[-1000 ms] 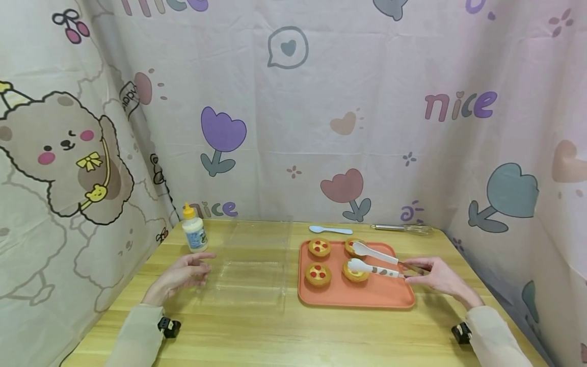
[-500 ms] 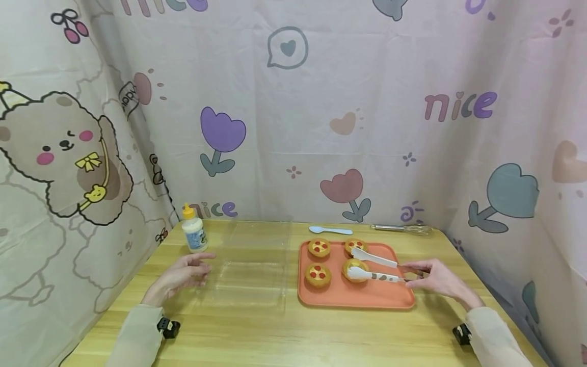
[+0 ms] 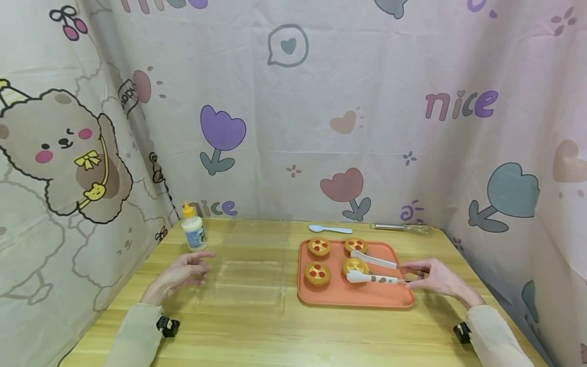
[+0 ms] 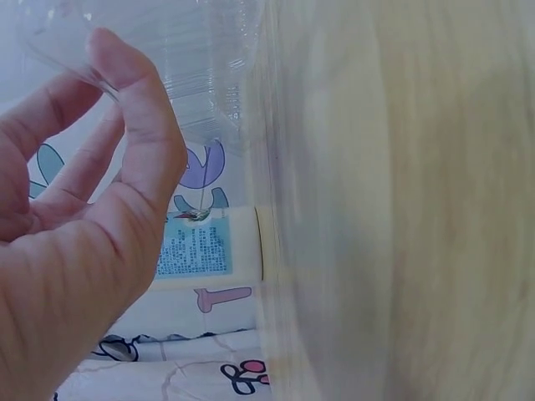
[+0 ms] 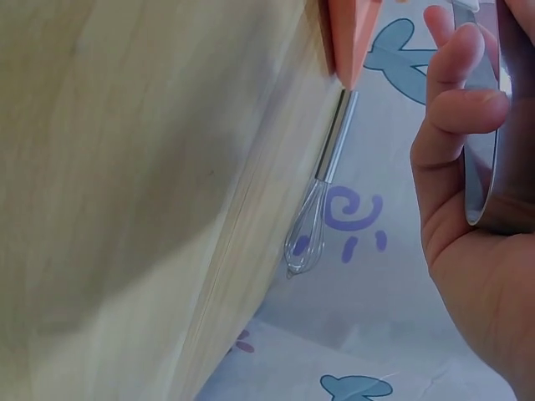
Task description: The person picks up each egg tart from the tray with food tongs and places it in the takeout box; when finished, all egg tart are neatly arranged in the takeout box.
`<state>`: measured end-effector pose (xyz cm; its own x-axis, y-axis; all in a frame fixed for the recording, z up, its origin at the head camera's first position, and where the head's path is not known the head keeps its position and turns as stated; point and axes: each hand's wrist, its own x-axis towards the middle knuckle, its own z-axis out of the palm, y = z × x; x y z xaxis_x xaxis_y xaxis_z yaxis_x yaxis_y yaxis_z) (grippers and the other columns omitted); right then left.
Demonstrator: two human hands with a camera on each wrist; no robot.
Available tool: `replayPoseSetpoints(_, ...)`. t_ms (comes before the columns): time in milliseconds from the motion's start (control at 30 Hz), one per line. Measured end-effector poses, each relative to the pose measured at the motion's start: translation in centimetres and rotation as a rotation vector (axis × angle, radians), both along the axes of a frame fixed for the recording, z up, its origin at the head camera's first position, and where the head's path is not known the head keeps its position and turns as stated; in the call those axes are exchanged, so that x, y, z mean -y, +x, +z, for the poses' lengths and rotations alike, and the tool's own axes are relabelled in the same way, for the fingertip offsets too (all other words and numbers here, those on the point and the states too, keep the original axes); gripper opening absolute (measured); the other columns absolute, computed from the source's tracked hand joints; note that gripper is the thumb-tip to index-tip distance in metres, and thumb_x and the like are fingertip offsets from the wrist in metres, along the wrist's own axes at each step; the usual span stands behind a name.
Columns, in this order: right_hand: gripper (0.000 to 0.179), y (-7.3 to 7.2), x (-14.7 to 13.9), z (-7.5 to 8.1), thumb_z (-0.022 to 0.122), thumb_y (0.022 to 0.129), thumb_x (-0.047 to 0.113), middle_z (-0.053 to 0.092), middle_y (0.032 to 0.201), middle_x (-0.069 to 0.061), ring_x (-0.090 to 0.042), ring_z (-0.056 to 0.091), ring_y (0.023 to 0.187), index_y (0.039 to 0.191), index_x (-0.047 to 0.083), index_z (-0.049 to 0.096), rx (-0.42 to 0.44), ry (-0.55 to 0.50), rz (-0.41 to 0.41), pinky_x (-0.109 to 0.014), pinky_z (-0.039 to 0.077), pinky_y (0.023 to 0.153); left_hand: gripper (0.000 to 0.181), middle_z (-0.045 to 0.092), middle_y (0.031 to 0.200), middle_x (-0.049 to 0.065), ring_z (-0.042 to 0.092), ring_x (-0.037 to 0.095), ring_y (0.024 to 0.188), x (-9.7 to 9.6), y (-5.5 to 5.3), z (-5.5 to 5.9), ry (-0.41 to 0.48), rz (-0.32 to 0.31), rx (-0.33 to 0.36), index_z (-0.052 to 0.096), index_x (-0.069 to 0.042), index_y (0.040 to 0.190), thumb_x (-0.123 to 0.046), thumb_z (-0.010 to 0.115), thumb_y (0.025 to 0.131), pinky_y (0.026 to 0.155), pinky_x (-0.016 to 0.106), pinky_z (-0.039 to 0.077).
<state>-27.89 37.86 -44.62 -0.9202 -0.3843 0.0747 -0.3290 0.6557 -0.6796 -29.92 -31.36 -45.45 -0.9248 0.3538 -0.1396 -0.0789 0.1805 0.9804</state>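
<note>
My right hand (image 3: 433, 278) grips a pair of metal tongs (image 3: 373, 260) with white, brown-spotted tips. The arms of the tongs stand spread, one tip behind and one in front of the near right tart (image 3: 354, 266), overlapping it in the head view. That tart has a yellow top; three more (image 3: 317, 274) with red spots sit on the orange tray (image 3: 380, 296). At the left, my left hand (image 3: 183, 272) pinches the edge of a clear plastic box (image 3: 252, 275) between thumb and fingers. Its transparent edge (image 4: 96, 79) runs to the thumb in the left wrist view.
A white bottle with a yellow cap (image 3: 194, 232) stands behind my left hand. Along the back edge of the wooden table (image 3: 293, 336) lie a pale blue spoon (image 3: 330, 230) and a metal whisk (image 3: 401, 228). A printed curtain (image 3: 298, 112) hangs around the table.
The tongs have spread wider, and their front tip has moved nearer to me and lower over the front of the tart. My left hand has stayed in place.
</note>
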Motion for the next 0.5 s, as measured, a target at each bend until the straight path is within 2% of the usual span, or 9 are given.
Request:
replayPoseSetpoints(133, 0.054, -0.08, 0.32, -0.03, 0.081, 0.08, 0.024, 0.069, 0.11, -0.016, -0.002, 0.046, 0.069, 0.125, 0.0, 0.065, -0.007, 0.013, 0.017, -0.021, 0.039, 0.053, 0.059, 0.059, 0.098, 0.006, 0.06, 0.013, 0.081, 0.09, 0.06, 0.1, 0.004, -0.015, -0.009, 0.031, 0.004, 0.148, -0.015, 0.057, 0.099, 0.075, 0.033, 0.057)
replayPoseSetpoints(267, 0.053, -0.1, 0.36, -0.16, 0.08, 0.081, 0.024, 0.069, 0.113, -0.02, -0.001, 0.049, 0.07, 0.125, -0.001, 0.064, -0.014, 0.011, 0.024, -0.021, 0.042, 0.054, 0.059, 0.06, 0.098, 0.006, 0.06, 0.013, 0.082, 0.08, 0.08, 0.07, -0.004, -0.011, -0.007, 0.029, 0.005, 0.149, -0.014, 0.057, 0.099, 0.075, 0.034, 0.057)
replayPoseSetpoints(400, 0.051, 0.02, 0.3, -0.34, 0.079, 0.082, 0.024, 0.069, 0.116, -0.02, -0.002, 0.053, 0.072, 0.125, 0.0, 0.065, -0.009, 0.006, -0.001, -0.021, 0.046, 0.057, 0.058, 0.059, 0.099, 0.006, 0.06, 0.015, 0.083, -0.01, 0.08, 0.01, -0.006, -0.009, -0.007, 0.03, 0.004, 0.148, -0.013, 0.057, 0.1, 0.076, 0.034, 0.057)
replayPoseSetpoints(500, 0.05, 0.13, 0.32, -0.41, 0.08, 0.081, 0.025, 0.072, 0.111, -0.014, -0.005, 0.051, 0.07, 0.124, 0.004, 0.067, 0.0, 0.003, -0.031, -0.022, 0.044, 0.053, 0.058, 0.059, 0.099, 0.006, 0.06, 0.015, 0.084, -0.03, 0.14, 0.02, -0.007, -0.009, -0.011, 0.03, 0.004, 0.148, -0.013, 0.056, 0.1, 0.076, 0.034, 0.057)
